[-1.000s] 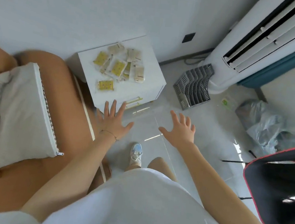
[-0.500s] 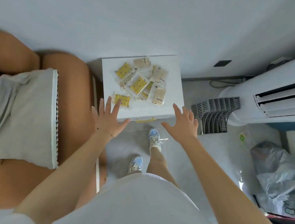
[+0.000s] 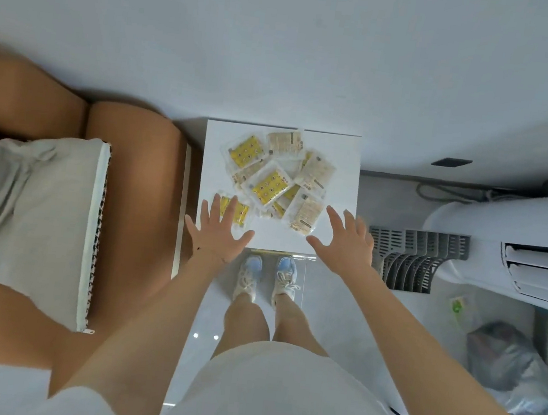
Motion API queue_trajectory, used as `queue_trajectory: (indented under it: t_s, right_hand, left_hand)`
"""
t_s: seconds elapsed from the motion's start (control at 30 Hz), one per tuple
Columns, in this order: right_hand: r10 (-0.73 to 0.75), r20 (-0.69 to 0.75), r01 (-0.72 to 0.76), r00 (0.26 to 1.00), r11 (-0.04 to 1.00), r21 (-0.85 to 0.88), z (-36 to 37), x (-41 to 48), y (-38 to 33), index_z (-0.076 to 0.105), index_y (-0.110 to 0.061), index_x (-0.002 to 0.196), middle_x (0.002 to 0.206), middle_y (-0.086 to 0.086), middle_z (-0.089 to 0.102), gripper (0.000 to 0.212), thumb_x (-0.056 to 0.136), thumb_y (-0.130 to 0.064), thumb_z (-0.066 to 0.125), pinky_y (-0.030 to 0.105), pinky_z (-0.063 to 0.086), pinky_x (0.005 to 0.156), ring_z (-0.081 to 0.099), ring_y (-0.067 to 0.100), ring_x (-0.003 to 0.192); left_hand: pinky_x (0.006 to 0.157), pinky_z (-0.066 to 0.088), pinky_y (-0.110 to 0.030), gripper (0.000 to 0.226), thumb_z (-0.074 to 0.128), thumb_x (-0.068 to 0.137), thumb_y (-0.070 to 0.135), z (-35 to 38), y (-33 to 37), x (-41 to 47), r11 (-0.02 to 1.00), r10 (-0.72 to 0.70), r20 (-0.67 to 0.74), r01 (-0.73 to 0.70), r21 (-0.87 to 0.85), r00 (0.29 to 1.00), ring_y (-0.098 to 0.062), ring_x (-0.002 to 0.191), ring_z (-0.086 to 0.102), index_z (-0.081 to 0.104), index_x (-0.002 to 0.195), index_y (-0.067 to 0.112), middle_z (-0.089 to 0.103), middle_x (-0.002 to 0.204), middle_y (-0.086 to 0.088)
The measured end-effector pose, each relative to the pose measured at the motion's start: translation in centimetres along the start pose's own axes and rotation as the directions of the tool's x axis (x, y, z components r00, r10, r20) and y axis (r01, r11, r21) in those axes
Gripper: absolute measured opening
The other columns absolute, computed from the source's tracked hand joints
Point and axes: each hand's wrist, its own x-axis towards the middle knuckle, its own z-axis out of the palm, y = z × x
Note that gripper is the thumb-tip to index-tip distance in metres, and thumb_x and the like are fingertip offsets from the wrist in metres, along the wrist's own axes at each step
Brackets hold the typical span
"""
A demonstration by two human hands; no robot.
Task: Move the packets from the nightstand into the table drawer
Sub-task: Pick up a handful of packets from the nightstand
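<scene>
A white nightstand (image 3: 341, 153) stands against the wall right in front of me. Several clear packets with yellow or beige contents lie in a loose pile (image 3: 274, 181) on its top. One yellow packet (image 3: 239, 210) lies apart at the near left. My left hand (image 3: 217, 236) hovers over the near left corner, fingers spread, its fingertips over that single packet. My right hand (image 3: 344, 242) is spread over the near right corner, beside a beige packet (image 3: 304, 213). Both hands hold nothing. No table drawer is in view.
A tan bed with a grey pillow (image 3: 33, 215) lies to the left of the nightstand. On the right stand a grey slotted rack (image 3: 414, 259), a white air conditioner unit (image 3: 509, 250) and plastic bags (image 3: 505, 366) on the floor. My feet (image 3: 265, 278) are at the nightstand's front.
I have stepped up to the nightstand and now look straight down on it. Both open hands have moved forward from in front of it to over its near edge.
</scene>
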Motion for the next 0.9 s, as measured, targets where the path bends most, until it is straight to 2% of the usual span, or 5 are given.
queue_trajectory:
  t_s: [0.13,0.4,0.57,0.77,0.9]
  right_hand:
    - [0.048,0.03,-0.049,0.998,0.998,0.028,0.4,3.4,-0.5,0.005,-0.032,0.152,0.161,0.005,0.008,0.078,0.09,-0.065,0.039,0.05,0.018,0.116,0.005,0.03,0.148]
    - [0.139,0.064,-0.151,0.988,0.955,0.254,2.9,11.5,-1.7,0.009,-0.031,0.152,0.159,0.007,0.016,0.08,0.089,-0.062,0.046,0.053,0.024,0.112,0.015,0.031,0.145]
    - [0.317,0.094,-0.31,0.944,0.748,0.587,6.0,17.3,-2.4,0.01,-0.029,0.152,0.157,0.007,0.02,0.083,0.088,-0.058,0.053,0.057,0.027,0.11,0.02,0.033,0.143]
    - [0.291,0.049,-0.27,0.956,0.796,0.543,8.6,20.8,-4.1,0.004,-0.031,0.153,0.161,0.009,-0.002,0.089,0.085,-0.063,0.052,0.053,0.015,0.114,0.001,0.03,0.147]
    - [0.299,-0.028,-0.226,0.954,0.774,0.591,8.9,21.6,-4.6,0.015,-0.031,0.151,0.159,0.01,0.005,0.078,0.088,-0.06,0.051,0.052,0.016,0.114,0.008,0.031,0.146]
  left_hand:
    - [0.114,-0.005,-0.058,0.078,0.035,0.089,0.065,0.2,-0.7,3.5,0.999,-0.027,0.029,0.028,-0.035,0.999,-0.024,0.146,-0.011,-0.005,0.149,0.038,-0.012,0.159,0.0]
    - [0.114,-0.005,-0.055,0.08,0.04,0.088,0.063,1.6,-2.4,11.6,0.994,-0.056,0.041,0.06,-0.092,0.998,-0.022,0.147,-0.011,-0.005,0.149,0.036,-0.013,0.159,0.001]
    - [0.114,-0.002,-0.055,0.078,0.041,0.091,0.058,3.7,-3.7,17.3,0.988,-0.045,-0.022,0.041,-0.152,0.999,-0.021,0.147,-0.011,-0.003,0.15,0.033,-0.012,0.159,0.0]
    - [0.115,-0.004,-0.054,0.07,0.038,0.094,0.055,5.3,-3.7,21.8,0.988,0.017,-0.11,-0.034,-0.15,0.994,-0.02,0.146,-0.013,0.0,0.149,0.036,-0.013,0.159,0.0]
    - [0.115,-0.004,-0.053,0.064,0.032,0.097,0.052,5.4,-2.7,23.7,0.988,0.037,-0.146,-0.059,-0.145,0.989,-0.022,0.146,-0.012,0.0,0.15,0.035,-0.013,0.159,-0.003]
